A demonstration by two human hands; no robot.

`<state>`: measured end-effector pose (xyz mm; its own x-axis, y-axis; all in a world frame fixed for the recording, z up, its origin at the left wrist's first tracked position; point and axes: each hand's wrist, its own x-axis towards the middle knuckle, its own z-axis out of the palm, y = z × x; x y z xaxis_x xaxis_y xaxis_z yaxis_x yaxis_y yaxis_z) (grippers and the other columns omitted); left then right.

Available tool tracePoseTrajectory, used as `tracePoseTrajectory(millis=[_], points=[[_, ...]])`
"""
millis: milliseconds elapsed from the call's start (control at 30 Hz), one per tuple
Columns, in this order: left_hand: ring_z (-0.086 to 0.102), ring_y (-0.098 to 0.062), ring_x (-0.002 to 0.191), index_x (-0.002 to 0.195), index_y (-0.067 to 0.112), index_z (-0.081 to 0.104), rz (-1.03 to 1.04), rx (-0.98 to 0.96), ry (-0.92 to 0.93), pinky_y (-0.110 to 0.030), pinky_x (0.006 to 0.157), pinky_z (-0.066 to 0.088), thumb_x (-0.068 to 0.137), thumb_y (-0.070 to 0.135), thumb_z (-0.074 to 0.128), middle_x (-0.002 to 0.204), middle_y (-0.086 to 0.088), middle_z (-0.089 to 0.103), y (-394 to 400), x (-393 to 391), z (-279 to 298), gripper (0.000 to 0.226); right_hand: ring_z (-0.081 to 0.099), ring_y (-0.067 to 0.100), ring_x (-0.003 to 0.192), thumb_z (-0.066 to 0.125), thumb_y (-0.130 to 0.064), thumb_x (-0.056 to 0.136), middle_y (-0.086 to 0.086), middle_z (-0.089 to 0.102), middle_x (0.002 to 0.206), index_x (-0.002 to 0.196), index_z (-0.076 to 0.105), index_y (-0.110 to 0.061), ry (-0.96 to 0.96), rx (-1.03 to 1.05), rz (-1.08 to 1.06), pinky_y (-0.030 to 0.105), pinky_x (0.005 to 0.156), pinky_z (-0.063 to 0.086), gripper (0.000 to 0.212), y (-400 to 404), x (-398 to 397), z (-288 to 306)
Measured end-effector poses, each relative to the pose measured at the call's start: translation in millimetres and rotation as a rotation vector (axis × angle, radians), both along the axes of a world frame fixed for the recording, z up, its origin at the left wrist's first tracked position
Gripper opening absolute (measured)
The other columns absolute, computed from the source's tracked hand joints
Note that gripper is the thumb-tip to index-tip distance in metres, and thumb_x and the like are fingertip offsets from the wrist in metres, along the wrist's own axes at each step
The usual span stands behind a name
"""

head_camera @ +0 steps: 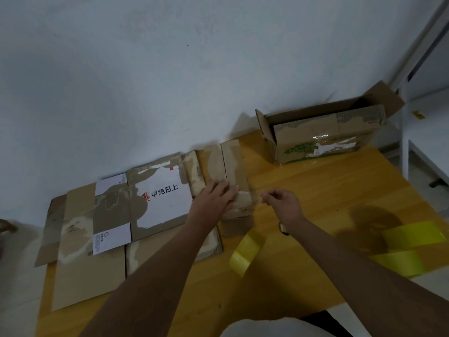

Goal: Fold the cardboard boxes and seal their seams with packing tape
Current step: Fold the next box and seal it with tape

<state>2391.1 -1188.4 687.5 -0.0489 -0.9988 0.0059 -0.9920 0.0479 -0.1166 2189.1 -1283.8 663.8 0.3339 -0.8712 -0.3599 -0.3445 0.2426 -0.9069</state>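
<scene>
- So far, little of the work appears finished: a pile of flattened boxes [116, 215] is seen lying unfolded along the far left edge of the tabletop [303, 190], and all of it is judged still to be done.
- At the far right corner, an erected box [320, 135] is seen standing with its top flaps open; glossy tape can be made out on its near side, so its sealing is judged partly done at most.
- Near the middle of the far edge, a small folded box [233, 166] is being pressed down by the left hand [213, 198], fingers laid flat on it.
- Just beside it, the right hand [281, 203] is held loosely curled; whether a tape end is pinched cannot be told.
- Nearer the front edge, a yellow tape roll [245, 254] lies ready.
</scene>
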Motion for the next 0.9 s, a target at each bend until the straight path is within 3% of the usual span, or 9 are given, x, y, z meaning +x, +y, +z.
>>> tracePoseTrajectory(millis=[100, 200, 400, 533, 667, 767, 833, 900], points=[[0.057, -0.032, 0.107, 0.134, 0.018, 0.055, -0.083, -0.022, -0.14, -0.04, 0.08, 0.056, 0.093, 0.047, 0.048, 0.128, -0.013, 0.058, -1.3, 4.5, -2.3, 0.05, 0.061, 0.011, 0.071, 0.069, -0.018, 0.09, -0.002, 0.069, 0.074, 0.07, 0.069, -0.02, -0.028, 0.008, -0.009, 0.033, 0.073, 0.05, 0.02, -0.1, -0.6, 0.4], [0.056, -0.035, 0.109, 0.139, 0.017, 0.048, -0.138, -0.015, -0.234, -0.042, 0.083, 0.052, 0.096, 0.048, 0.04, 0.133, -0.018, 0.055, 0.9, 7.4, -13.3, 0.054, 0.06, 0.01, 0.07, 0.069, -0.019, 0.089, 0.001, 0.07, 0.075, 0.07, 0.07, -0.019, -0.051, 0.017, -0.002, 0.035, 0.075, 0.05, 0.019, -0.7, -1.9, -0.4], [0.053, -0.033, 0.107, 0.135, 0.021, 0.049, -0.114, -0.02, -0.148, -0.041, 0.081, 0.053, 0.09, 0.062, 0.04, 0.126, -0.012, 0.055, -4.4, 9.3, -8.4, 0.062, 0.061, 0.008, 0.072, 0.068, -0.026, 0.09, 0.003, 0.071, 0.078, 0.072, 0.071, -0.015, -0.025, -0.001, 0.015, 0.029, 0.073, 0.05, 0.022, -1.2, -1.9, -1.2], [0.052, -0.025, 0.092, 0.111, 0.017, 0.06, -0.011, -0.069, -0.085, -0.035, 0.075, 0.046, 0.085, 0.082, 0.032, 0.105, -0.008, 0.056, -20.6, -1.4, 0.3, 0.076, 0.063, 0.011, 0.072, 0.066, -0.028, 0.092, 0.0, 0.069, 0.074, 0.073, 0.07, -0.015, -0.016, -0.037, -0.002, 0.028, 0.069, 0.049, 0.022, 2.2, 0.0, -2.3], [0.053, -0.026, 0.084, 0.101, 0.009, 0.059, -0.031, -0.137, -0.02, -0.035, 0.072, 0.043, 0.088, 0.072, 0.041, 0.098, -0.012, 0.055, -29.4, -8.9, -11.2, 0.066, 0.059, 0.011, 0.068, 0.061, -0.037, 0.093, -0.001, 0.066, 0.076, 0.081, 0.065, -0.016, 0.067, -0.149, 0.03, 0.02, 0.056, 0.041, 0.024, 4.5, 2.8, -3.7], [0.056, -0.035, 0.108, 0.112, 0.003, 0.058, -0.046, -0.156, 0.07, -0.045, 0.094, 0.046, 0.089, 0.067, 0.05, 0.12, -0.021, 0.056, -28.4, -5.2, -30.6, 0.069, 0.055, 0.007, 0.07, 0.056, -0.032, 0.098, -0.003, 0.062, 0.077, 0.085, 0.061, -0.017, 0.108, -0.24, 0.063, 0.01, 0.06, 0.037, 0.02, 3.3, 7.5, -10.6], [0.047, -0.038, 0.128, 0.126, 0.001, 0.05, -0.072, -0.139, 0.093, -0.053, 0.109, 0.038, 0.091, 0.066, 0.047, 0.138, -0.026, 0.049, -30.4, -1.9, -38.4, 0.075, 0.051, 0.01, 0.07, 0.049, -0.032, 0.101, -0.004, 0.057, 0.077, 0.087, 0.056, -0.019, 0.175, -0.303, 0.114, 0.016, 0.06, 0.035, 0.02, 2.7, 13.1, -17.8], [0.04, -0.038, 0.136, 0.135, 0.002, 0.044, -0.09, -0.123, 0.077, -0.054, 0.113, 0.033, 0.093, 0.066, 0.04, 0.146, -0.027, 0.042, -31.6, -0.7, -38.2, 0.077, 0.046, 0.012, 0.072, 0.042, -0.034, 0.103, -0.002, 0.053, 0.08, 0.091, 0.053, -0.018, 0.238, -0.363, 0.152, 0.026, 0.058, 0.031, 0.022, 2.8, 20.1, -24.1]])
